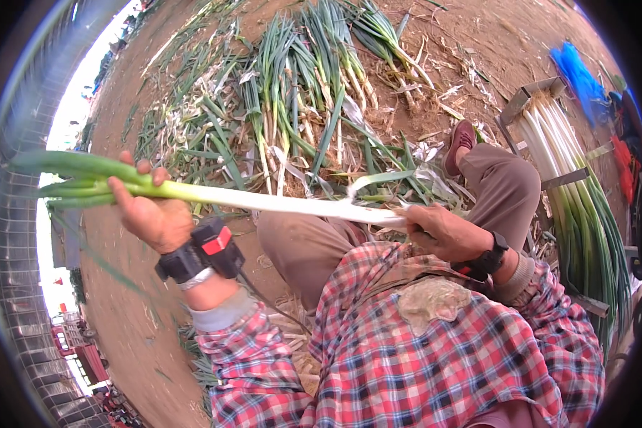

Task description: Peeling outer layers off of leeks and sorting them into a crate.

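A long green onion lies nearly level across my lap, its white shank to the right and its green leaves to the left. My left hand holds it where the leaves fork, with fingers and thumb bent around the stalk. At the white root end, my right hand is closed, its fingers pinched on the tip. A loose strip of pale skin sticks up from the shank near my right hand. The leaf tips at the far left are blurred.
Uncleaned green onions lie on the dirt ahead, among scattered peeled leaves. On my right, a metal rack holds a bundle of cleaned green onions. Blue plastic lies beyond it. My shoe rests near the leaf litter.
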The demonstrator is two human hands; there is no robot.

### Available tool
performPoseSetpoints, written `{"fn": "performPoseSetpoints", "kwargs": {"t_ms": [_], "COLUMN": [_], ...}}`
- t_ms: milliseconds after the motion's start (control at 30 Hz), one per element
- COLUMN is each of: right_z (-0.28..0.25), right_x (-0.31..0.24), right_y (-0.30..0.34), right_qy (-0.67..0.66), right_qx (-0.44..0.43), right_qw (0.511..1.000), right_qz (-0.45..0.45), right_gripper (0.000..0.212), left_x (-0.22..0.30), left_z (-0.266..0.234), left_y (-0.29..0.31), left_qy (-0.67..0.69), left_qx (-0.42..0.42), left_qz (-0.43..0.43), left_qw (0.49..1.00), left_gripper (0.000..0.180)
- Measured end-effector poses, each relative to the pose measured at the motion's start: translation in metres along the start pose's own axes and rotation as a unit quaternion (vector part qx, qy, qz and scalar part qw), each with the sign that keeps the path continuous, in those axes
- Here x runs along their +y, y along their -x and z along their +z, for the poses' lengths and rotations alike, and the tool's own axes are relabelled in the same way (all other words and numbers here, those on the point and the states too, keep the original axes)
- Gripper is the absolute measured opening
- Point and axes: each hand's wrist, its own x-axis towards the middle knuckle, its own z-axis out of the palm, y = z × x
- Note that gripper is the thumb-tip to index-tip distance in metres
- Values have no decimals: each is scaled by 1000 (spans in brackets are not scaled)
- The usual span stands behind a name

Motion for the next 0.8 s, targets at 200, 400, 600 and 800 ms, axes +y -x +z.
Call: {"fn": "performPoseSetpoints", "kwargs": {"t_ms": [200, 400, 600, 800], "right_z": [-12, -22, -32, 33], "right_x": [51, 108, 90, -42], "right_y": [25, 28, -2, -106], "right_qy": [158, 296, 343, 50], "right_qx": [21, -27, -17, 80], "right_qw": [985, 943, 925, 973], "right_qz": [72, 150, 165, -209], "right_gripper": [9, 14, 28, 38], "left_x": [22, 61, 145, 136], "left_z": [-23, -85, -102, -64], "left_y": [-25, -54, -78, -57], "left_qy": [-89, -81, 35, 166], "left_qx": [130, 15, -131, -244], "left_qz": [-19, -65, -36, -41], "left_qw": [987, 995, 990, 955], "left_gripper": [41, 42, 38, 43]}}
